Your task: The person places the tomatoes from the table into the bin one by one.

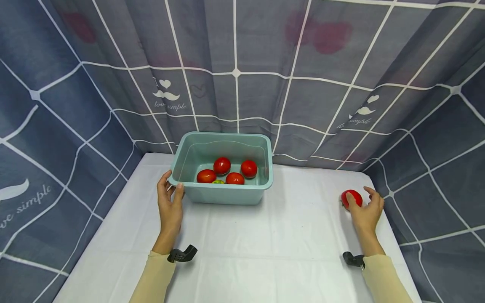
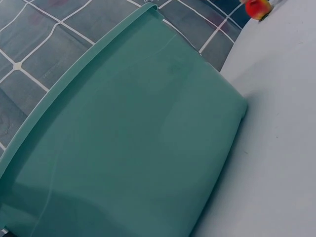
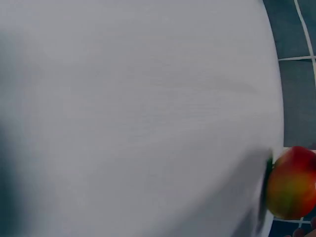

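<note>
At the front left corner of a pale green plastic bin (image 1: 223, 195), my left hand (image 1: 170, 210) grips the rim, thumb at the front and fingers along the left side. Several red tomatoes (image 1: 249, 168) lie inside it, along with a greenish one (image 1: 218, 182) partly hidden by the front wall. Far to the right, my right hand (image 1: 366, 212) has its thumb against another red tomato (image 1: 354, 197) and its fingers curved about the right side. That tomato (image 3: 291, 183) shows red and yellow-green in the right wrist view, with fingertips just below it.
A white cloth (image 1: 242, 244) covers the table. Grey checked curtains (image 1: 212, 92) stand close behind and on both sides. The tomato at the right is near the table's right edge. A dark wrist device (image 1: 182, 254) sits on each forearm.
</note>
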The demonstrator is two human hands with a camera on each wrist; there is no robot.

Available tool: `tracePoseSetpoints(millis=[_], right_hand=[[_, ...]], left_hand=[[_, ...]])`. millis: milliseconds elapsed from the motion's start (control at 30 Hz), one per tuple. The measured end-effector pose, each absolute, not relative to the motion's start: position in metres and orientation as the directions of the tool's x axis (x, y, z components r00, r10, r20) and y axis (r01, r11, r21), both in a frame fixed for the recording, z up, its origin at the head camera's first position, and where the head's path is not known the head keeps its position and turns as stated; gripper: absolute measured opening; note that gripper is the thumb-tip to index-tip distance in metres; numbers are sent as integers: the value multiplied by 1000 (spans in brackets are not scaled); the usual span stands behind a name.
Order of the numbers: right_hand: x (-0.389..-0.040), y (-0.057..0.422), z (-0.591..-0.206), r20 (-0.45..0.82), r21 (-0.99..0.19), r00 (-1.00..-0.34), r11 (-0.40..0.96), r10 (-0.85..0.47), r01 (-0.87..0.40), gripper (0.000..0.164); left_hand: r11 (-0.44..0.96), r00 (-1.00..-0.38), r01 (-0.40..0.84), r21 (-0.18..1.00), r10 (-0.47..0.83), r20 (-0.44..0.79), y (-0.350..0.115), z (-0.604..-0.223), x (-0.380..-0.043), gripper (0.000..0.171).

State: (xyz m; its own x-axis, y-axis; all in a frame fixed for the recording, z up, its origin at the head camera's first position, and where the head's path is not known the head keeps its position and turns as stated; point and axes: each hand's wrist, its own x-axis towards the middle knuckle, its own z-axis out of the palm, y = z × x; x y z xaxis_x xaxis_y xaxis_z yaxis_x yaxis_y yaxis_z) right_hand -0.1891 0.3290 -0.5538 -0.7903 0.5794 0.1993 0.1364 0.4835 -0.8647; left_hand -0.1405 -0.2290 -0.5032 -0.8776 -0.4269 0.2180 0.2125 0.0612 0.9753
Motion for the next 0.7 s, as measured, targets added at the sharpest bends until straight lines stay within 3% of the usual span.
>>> tracePoseSetpoints(millis=[233, 700], right_hand=[[-186, 330, -572, 107, -866, -804, 452, 585, 213, 69], [-186, 324, -575, 77, -867, -811, 440, 581, 233, 72]], left_hand=[[63, -877, 214, 975, -428, 220, -229, -503, -141, 56], [53, -879, 224, 973, -421, 225, -231, -505, -141, 56]])
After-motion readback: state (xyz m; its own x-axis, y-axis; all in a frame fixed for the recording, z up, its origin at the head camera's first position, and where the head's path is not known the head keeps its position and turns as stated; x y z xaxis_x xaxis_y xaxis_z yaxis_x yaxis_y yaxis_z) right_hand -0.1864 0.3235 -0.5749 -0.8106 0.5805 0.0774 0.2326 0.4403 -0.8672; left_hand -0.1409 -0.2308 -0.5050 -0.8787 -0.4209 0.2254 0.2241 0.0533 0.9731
